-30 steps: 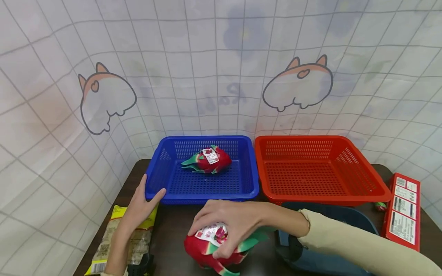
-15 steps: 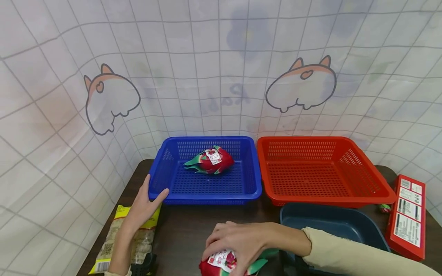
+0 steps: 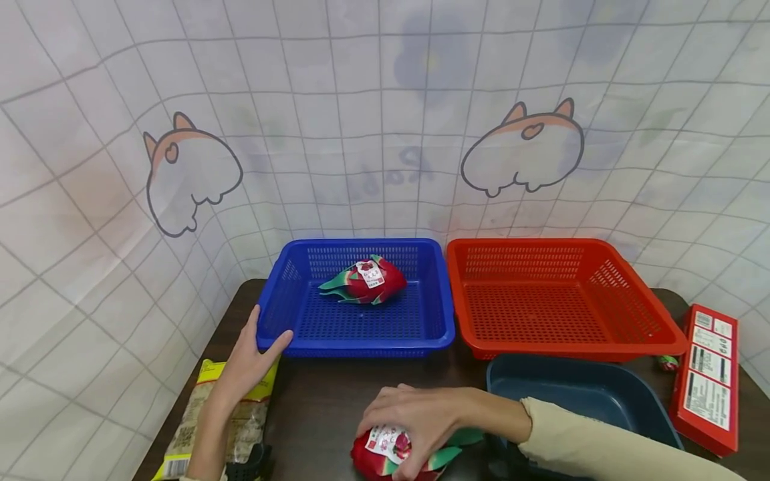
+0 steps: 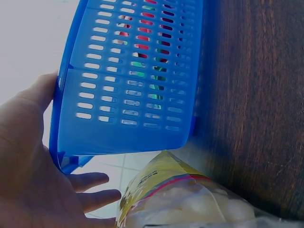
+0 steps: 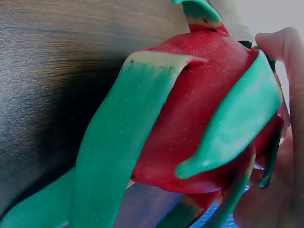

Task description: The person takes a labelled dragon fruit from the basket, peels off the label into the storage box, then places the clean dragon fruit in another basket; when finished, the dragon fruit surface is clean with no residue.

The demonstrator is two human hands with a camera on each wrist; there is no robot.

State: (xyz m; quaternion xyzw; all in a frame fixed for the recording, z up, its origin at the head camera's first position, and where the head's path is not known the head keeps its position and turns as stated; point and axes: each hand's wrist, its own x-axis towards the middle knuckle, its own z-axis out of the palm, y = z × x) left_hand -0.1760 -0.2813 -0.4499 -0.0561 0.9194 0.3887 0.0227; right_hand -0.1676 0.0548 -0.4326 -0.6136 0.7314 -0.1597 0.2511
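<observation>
My right hand [image 3: 415, 415] is gripping a labelled dragon fruit [image 3: 368, 463] from above, thumb pressing its near side and fingers curling over its far side; I am not managing to see whether the fruit is resting on the table [image 3: 313, 401] beneath them. For a sound hold, I am judging that those fingers should be squeezing the rounded body, since the green bracts [image 5: 118, 123], trailing back toward my wrist, are probably bending too easily. My left fingers and thumb are spreading wide around 1 corner of the blue basket [image 3: 361, 345]; beyond that left hand [image 3: 246, 361], 1 other dragon fruit [image 3: 392, 278] is lying inside.
</observation>
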